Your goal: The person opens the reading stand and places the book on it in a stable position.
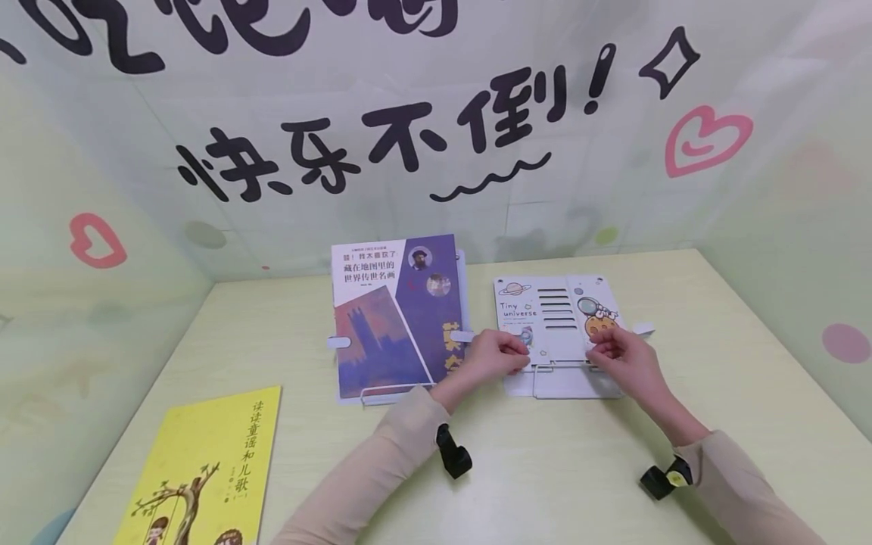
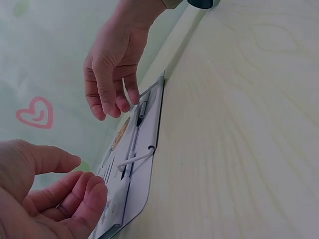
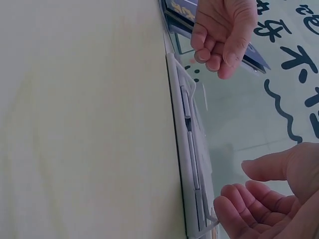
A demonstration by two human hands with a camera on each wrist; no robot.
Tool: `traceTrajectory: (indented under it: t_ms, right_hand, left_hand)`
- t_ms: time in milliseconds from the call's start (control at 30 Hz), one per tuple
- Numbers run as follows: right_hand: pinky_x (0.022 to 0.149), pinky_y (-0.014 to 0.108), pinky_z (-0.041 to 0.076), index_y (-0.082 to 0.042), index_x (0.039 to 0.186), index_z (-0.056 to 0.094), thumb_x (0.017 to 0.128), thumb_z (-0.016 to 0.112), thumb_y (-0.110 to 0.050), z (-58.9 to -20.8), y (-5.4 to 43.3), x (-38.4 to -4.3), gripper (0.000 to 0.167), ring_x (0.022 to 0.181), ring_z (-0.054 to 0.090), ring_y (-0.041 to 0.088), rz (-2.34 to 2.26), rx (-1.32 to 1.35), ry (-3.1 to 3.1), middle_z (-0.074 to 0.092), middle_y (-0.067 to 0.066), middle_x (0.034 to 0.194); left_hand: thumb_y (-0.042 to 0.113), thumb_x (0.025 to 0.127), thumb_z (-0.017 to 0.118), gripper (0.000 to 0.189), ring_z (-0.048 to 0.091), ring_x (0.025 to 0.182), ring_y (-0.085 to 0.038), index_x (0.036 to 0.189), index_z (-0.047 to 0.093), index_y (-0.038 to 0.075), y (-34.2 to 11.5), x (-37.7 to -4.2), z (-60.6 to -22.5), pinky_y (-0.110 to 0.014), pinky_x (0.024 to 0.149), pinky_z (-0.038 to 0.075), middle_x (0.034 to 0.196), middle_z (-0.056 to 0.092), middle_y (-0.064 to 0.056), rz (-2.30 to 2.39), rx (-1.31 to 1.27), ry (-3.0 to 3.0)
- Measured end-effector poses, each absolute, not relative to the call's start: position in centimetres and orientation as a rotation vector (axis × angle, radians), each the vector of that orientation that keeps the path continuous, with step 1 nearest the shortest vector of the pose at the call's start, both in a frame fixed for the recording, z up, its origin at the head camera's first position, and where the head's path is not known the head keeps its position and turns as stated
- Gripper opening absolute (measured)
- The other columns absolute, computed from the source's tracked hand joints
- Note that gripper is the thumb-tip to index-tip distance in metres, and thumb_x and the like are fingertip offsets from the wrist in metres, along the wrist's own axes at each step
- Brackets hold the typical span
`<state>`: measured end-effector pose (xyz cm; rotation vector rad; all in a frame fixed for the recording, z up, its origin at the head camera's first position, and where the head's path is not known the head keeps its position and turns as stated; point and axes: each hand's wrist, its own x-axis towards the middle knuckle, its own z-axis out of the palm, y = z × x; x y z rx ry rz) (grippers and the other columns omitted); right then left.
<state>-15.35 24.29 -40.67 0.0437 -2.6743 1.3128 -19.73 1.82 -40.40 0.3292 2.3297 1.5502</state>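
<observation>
A white book stand [image 1: 562,344] printed with "Tiny universe", a planet and an astronaut leans back on the table, its wire page holder [image 2: 137,159] sticking out at the lower front. My left hand [image 1: 500,354] hovers at the stand's lower left, thumb and loosely bent fingers apart with nothing between them. At the lower right is my right hand [image 1: 623,359], its fingers also loosely bent around a gap; the right wrist view puts its fingertips [image 3: 227,211] right by the stand's wire. Both hands partly cover the printed panel in the head view.
Left of the stand, a purple and white book [image 1: 388,318] stands on another holder, kept by side clips [image 1: 339,343] and a front wire [image 1: 395,392]. A yellow book [image 1: 204,462] lies on the table [image 1: 531,469] at the front left. A lettered backdrop [image 1: 306,91] rises behind.
</observation>
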Motion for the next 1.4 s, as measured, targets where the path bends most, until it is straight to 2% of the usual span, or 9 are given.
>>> traceTrajectory:
  t_ms: [333,500,833,1000,1233,1400]
  right_hand:
    - [0.058,0.015,0.046,0.01,0.098,0.06,0.081,0.066,0.003,-41.2,25.6,-14.9,0.02,0.07,0.053,0.011,1.248,-0.025,-2.705,0.063,0.014,0.083]
    - [0.058,0.016,0.046,0.01,0.096,0.06,0.081,0.065,0.003,-41.3,26.3,-14.8,0.017,0.071,0.053,0.014,1.243,-0.057,-2.753,0.062,0.013,0.082]
    - [0.051,0.022,0.048,0.009,0.088,0.062,0.083,0.067,-0.004,-41.2,27.0,-15.0,0.015,0.061,0.054,0.014,1.297,-0.11,-2.938,0.062,0.008,0.072]
    - [0.052,0.024,0.048,0.009,0.088,0.065,0.084,0.066,-0.006,-40.7,27.1,-15.3,0.016,0.061,0.053,0.014,1.291,-0.095,-3.03,0.062,0.006,0.071]
    - [0.05,0.024,0.047,0.009,0.087,0.064,0.082,0.065,-0.003,-40.6,27.1,-15.7,0.013,0.06,0.053,0.013,1.291,-0.051,-3.073,0.061,0.004,0.069]
    - [0.052,0.023,0.048,0.01,0.09,0.061,0.083,0.063,-0.001,-40.6,27.5,-15.6,0.013,0.063,0.053,0.013,1.4,-0.041,-3.07,0.058,0.004,0.071]
  left_hand:
    - [0.003,0.075,0.073,0.004,0.052,0.049,-0.005,0.076,0.071,0.0,3.3,-19.3,-41.5,-0.015,0.049,0.045,0.059,0.063,-0.002,1.468,0.37,2.468]
    - [0.004,0.077,0.073,0.006,0.052,0.048,-0.007,0.074,0.071,-0.001,3.9,-19.1,-41.6,-0.016,0.047,0.044,0.057,0.061,-0.001,1.388,0.375,2.487]
    - [0.002,0.077,0.071,0.014,0.051,0.039,-0.007,0.064,0.067,-0.001,4.2,-18.7,-41.2,-0.016,0.04,0.042,0.047,0.057,-0.001,1.317,0.408,2.522]
    - [-0.001,0.077,0.071,0.014,0.051,0.037,-0.008,0.064,0.066,-0.002,4.3,-18.6,-41.0,-0.017,0.039,0.044,0.045,0.056,-0.002,1.33,0.351,2.486]
    - [-0.003,0.075,0.069,0.018,0.047,0.034,-0.007,0.058,0.063,0.001,4.5,-18.6,-41.2,-0.016,0.036,0.04,0.042,0.053,-0.001,1.285,0.342,2.517]
    - [-0.004,0.074,0.07,0.015,0.049,0.037,-0.007,0.061,0.064,0.002,4.4,-18.6,-41.4,-0.016,0.038,0.04,0.044,0.054,0.001,1.291,0.377,2.509]
